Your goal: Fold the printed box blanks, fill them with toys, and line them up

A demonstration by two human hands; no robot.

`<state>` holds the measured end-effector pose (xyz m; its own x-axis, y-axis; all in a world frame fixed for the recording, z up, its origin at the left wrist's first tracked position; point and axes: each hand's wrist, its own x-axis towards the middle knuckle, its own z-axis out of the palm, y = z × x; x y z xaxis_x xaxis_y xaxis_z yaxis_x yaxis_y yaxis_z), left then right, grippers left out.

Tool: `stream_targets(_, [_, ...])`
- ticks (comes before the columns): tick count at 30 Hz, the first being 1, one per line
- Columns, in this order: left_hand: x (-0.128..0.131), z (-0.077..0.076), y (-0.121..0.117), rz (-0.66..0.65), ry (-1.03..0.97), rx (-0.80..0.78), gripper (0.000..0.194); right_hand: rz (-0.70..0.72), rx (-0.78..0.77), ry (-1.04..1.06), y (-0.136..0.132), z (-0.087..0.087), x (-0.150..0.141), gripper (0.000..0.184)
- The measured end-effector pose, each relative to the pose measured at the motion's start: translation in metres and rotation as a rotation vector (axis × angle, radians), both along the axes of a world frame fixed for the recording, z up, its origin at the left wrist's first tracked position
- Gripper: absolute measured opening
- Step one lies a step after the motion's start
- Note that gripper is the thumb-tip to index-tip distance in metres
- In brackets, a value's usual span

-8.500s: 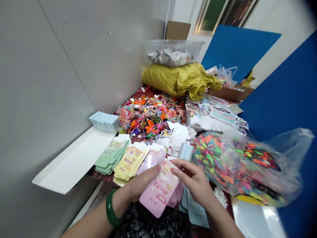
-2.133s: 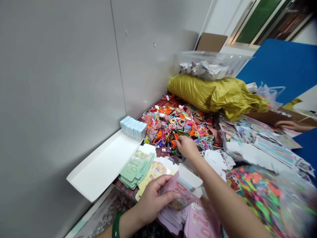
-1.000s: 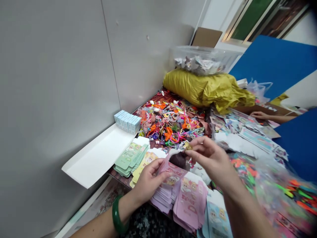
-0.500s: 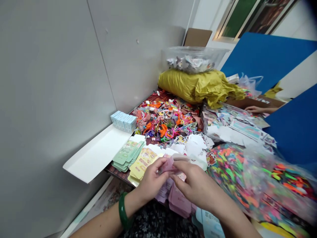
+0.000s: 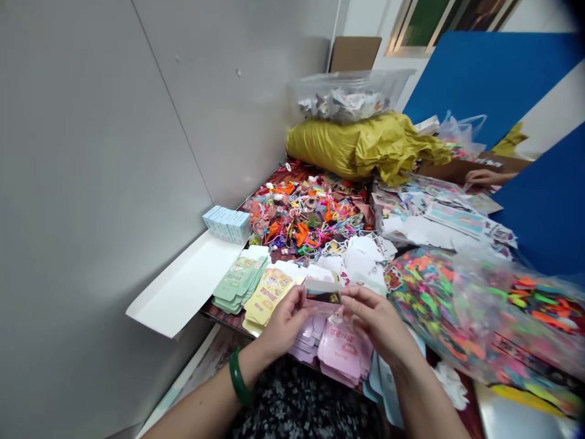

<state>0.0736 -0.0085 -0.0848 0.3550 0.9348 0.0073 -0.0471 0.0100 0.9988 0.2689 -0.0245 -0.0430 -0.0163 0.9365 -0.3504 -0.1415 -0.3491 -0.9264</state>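
Note:
Between my hands is a small pink paper box point(image 5: 323, 297), tilted so its dark opening and pale flap face me. My left hand point(image 5: 287, 322) grips its left end, thumb in front. The fingers of my right hand point(image 5: 372, 314) pinch the right end. Right below lie stacks of flat pink cartons point(image 5: 343, 346) and lilac cartons point(image 5: 305, 342). Left of them are yellow cartons point(image 5: 265, 297) and green cartons point(image 5: 240, 279). Pale blue cartons point(image 5: 384, 384) lie partly hidden under my right forearm.
Several finished-looking blue boxes point(image 5: 227, 223) stand in a white tray point(image 5: 183, 292) overhanging the table's left edge. Behind are a pile of colourful trinkets point(image 5: 306, 213), white cutouts point(image 5: 363, 259) and a yellow sack point(image 5: 347, 146). Clear bags point(image 5: 457, 311) lie right; another person's hand point(image 5: 487, 177) shows beyond.
The box has turned so its opening shows. My right hand has shifted right to the box's end, uncovering the pink cartons. The camera view has shifted slightly.

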Motion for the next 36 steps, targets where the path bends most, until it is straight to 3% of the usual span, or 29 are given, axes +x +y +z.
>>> stream_targets(4, [-0.001, 0.002, -0.001, -0.005, 0.101, 0.065, 0.032, 0.009, -0.024, 0.116, 0.007, -0.003, -0.008, 0.036])
stream_targets(9, [-0.006, 0.018, -0.005, -0.036, 0.167, 0.092, 0.044, 0.085, -0.078, 0.100, 0.010, 0.001, -0.011, 0.032])
stream_targets(15, [-0.005, 0.036, -0.003, 0.027, 0.041, -0.082, 0.038, 0.128, -0.101, 0.084, 0.010, -0.004, -0.012, 0.032])
stream_targets(20, [-0.002, 0.035, 0.006, -0.022, -0.159, -0.292, 0.027, 0.138, -0.030, 0.088, 0.008, -0.011, -0.013, 0.030])
stream_targets(24, [-0.007, 0.027, 0.009, 0.070, -0.033, -0.037, 0.020, 0.074, 0.283, -0.161, 0.002, -0.013, -0.012, 0.022])
stream_targets(28, [-0.013, 0.023, 0.007, 0.085, 0.069, 0.208, 0.019, 0.123, 0.553, -0.445, -0.004, -0.016, -0.008, 0.012])
stream_targets(36, [-0.010, 0.039, 0.004, 0.044, 0.234, 0.305, 0.017, 0.136, 0.531, -0.479, -0.004, -0.012, -0.012, 0.012])
